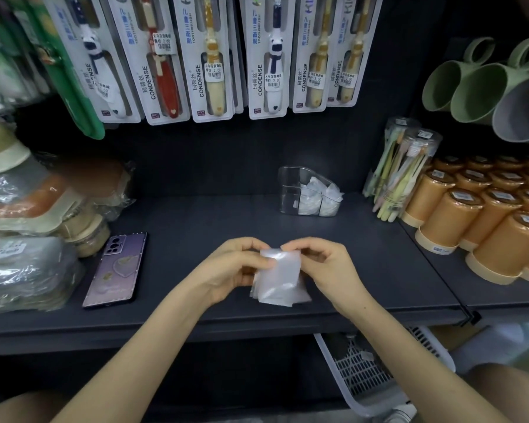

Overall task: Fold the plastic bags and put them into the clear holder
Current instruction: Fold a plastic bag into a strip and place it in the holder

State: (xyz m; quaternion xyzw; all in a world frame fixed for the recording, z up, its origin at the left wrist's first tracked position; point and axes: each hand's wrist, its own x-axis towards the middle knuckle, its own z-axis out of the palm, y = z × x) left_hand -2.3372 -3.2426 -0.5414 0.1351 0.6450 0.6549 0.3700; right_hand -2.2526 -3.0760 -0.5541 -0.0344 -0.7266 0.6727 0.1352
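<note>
A small translucent white plastic bag (280, 277), folded flat into a rough rectangle, hangs just above the front of the dark shelf (196, 227). My left hand (235, 268) pinches its upper left edge with thumb and fingers. My right hand (324, 264) pinches the top right corner. Farther back, slightly to the right, stands the clear holder (290, 190) with folded white bags (319, 196) tucked into its right side; its left part looks bare.
A purple phone (116, 270) lies on the shelf to the left, beside wrapped goods (28, 239). Orange cups (477, 215) and a toothbrush tub (400, 172) crowd the right. Packaged toothbrushes (211, 56) hang above. A white basket (367, 374) sits below the shelf.
</note>
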